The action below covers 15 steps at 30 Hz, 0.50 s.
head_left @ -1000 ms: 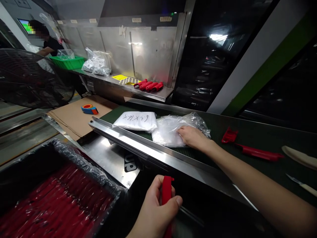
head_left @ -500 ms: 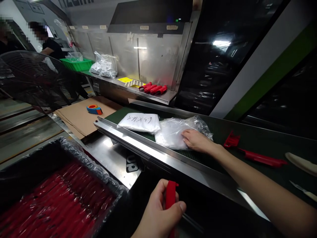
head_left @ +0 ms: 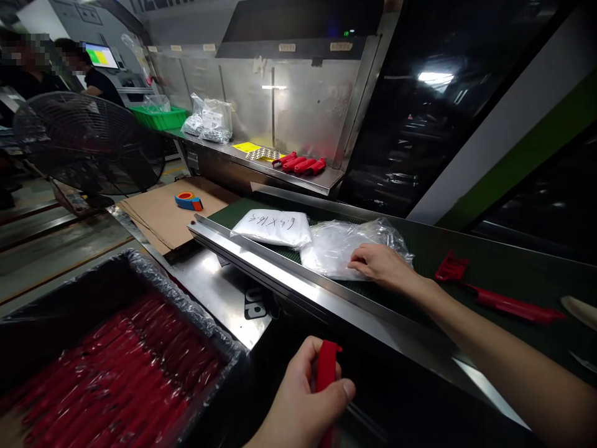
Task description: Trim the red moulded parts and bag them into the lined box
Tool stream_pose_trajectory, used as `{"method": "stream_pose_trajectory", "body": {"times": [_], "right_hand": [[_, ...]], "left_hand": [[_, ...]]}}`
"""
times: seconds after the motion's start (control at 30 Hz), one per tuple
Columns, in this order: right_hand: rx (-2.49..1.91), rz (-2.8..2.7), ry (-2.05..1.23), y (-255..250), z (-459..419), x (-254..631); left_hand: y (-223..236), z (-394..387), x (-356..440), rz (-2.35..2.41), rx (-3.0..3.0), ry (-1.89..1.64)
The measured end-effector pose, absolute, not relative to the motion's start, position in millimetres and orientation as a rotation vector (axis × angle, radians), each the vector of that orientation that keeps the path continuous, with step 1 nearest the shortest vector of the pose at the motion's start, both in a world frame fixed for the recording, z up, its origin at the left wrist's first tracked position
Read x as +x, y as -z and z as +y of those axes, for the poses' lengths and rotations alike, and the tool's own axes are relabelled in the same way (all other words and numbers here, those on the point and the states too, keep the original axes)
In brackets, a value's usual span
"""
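Observation:
My left hand [head_left: 312, 392] is closed around a red plastic part [head_left: 328, 367], held upright in front of the conveyor's metal edge. The part's lower end is partly hidden by my thumb and palm. Over on the belt, my right hand [head_left: 380, 264] rests at a stack of clear plastic bags [head_left: 329, 249], thumb and fingers pinched together on the top bag. Beside that stack, to the left, lies a white packet of bags [head_left: 273, 227] with handwritten marks. Two more red plastic parts [head_left: 513, 303] lie on the belt, right of my right forearm.
A bin [head_left: 186, 298] lined with black plastic, lower left, holds many bagged red parts. Cardboard [head_left: 149, 211] carries a tape dispenser [head_left: 189, 201]. Several red parts [head_left: 301, 163] lie on the back shelf. A fan [head_left: 88, 143] and two people stand far left. Knife-like tools lie at far right.
My right hand's fingers have drawn together into a pinch on the top bag. My left hand keeps the red part in nearly the same place. The whole view has shifted slightly.

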State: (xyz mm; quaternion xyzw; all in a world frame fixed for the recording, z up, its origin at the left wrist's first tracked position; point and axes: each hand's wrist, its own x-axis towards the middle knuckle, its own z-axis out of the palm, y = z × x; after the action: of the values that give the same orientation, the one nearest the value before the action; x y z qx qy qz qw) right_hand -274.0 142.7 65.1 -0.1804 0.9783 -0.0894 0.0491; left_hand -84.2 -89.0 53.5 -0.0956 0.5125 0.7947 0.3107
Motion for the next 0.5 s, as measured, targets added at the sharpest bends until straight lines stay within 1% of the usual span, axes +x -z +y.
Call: {"method": "stream_pose_trajectory", "body": {"times": [0.1, 0.23, 0.37, 0.5], "right_hand": [[-0.406, 3.034, 0.424, -73, 153, -271], [-0.264, 2.991, 0.746, -84, 158, -257], [-0.185, 2.832, 1.087, -99, 146, -227], [-0.143, 2.596, 1.318, -116, 131, -183]], "left_hand": [[-55, -88, -89, 1.401, -0.216, -2.091], [-62, -78, -112, 1.68, -0.104, -2.13], [-72, -58, -146, 1.939, 0.134, -2.267], [-82, -45, -165, 1.936, 0.353, -2.313]]}}
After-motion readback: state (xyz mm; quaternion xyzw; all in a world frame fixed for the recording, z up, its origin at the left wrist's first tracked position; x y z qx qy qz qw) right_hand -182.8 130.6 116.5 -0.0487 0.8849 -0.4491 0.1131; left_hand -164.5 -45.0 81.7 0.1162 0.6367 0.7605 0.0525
